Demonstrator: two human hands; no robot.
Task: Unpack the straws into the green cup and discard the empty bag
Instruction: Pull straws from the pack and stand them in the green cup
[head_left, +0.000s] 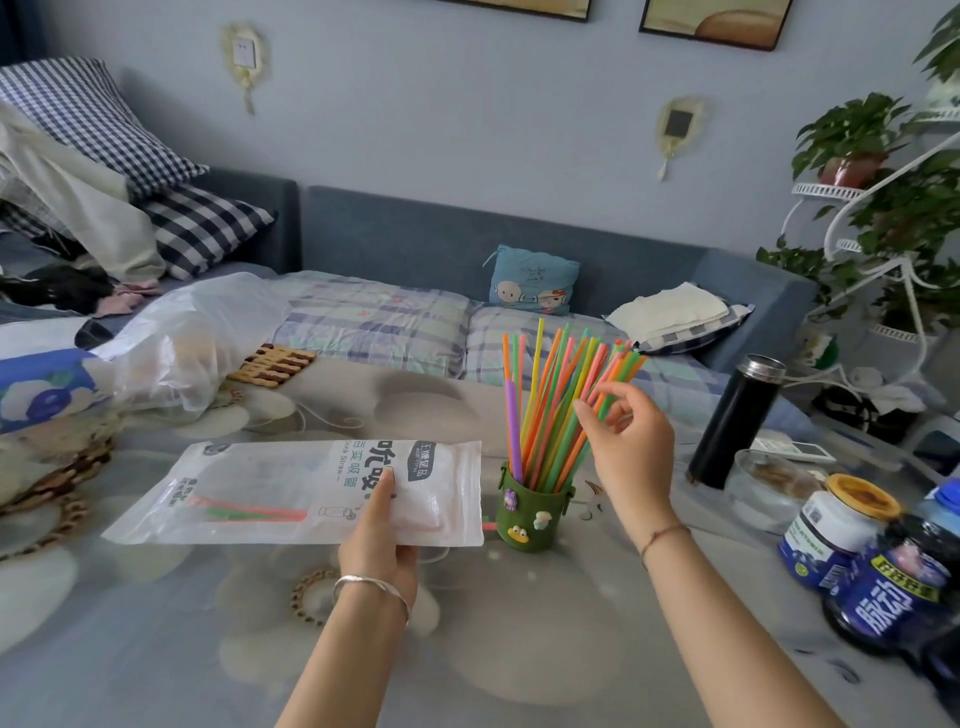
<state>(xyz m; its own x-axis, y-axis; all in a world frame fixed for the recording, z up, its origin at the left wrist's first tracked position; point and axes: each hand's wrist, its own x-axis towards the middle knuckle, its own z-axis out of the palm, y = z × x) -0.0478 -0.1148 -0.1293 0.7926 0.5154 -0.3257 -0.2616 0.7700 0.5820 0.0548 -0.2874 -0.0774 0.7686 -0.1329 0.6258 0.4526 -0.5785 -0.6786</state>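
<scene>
A green cup (530, 512) with small stuck-on figures stands mid-table, filled with a fan of coloured straws (550, 400). My right hand (626, 441) is beside the fan at mid height, fingers spread and touching the straws. My left hand (379, 530) grips the white straw bag (291, 493) by its near edge, holding it flat just left of the cup. A few pink and green straws (249, 512) still lie inside the bag. One pink straw end (489, 526) pokes out between bag and cup.
A black flask (735, 418) stands right of the cup, with a glass dish (769, 488) and several dark jars (852, 551) at the right edge. A clear plastic bag (192, 343) and woven coasters (47, 483) lie to the left. A sofa runs behind the table.
</scene>
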